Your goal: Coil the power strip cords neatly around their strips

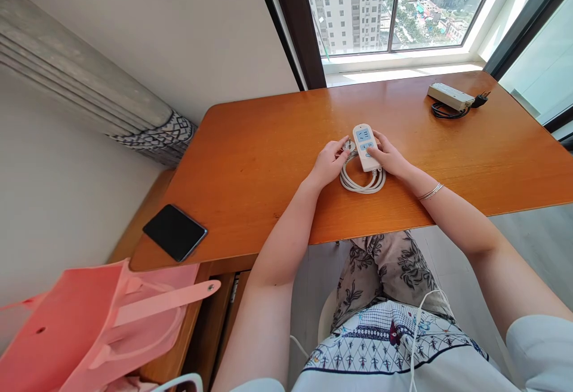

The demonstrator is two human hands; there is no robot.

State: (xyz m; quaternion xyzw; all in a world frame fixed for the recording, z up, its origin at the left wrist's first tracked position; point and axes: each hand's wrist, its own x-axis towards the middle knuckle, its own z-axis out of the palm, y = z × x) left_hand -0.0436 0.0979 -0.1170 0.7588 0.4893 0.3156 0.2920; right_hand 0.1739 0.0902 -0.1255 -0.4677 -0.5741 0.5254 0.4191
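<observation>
A small white power strip [367, 157] with blue socket faces stands out near the middle of the wooden table [268, 159]. My right hand [390, 153] is closed around its right side, thumb on the front face. The strip's white cord [363, 189] lies coiled beneath it on the tabletop. On the left, the fingers of my left hand [330, 162] are closed on the cord's white plug [350, 146], beside the strip.
A second, beige power strip [450, 96] with a black cord and plug lies at the back right. A black phone [175, 232] rests at the left front edge. Below it hangs a pink bag [89, 326]. Behind the table is a window [389, 10].
</observation>
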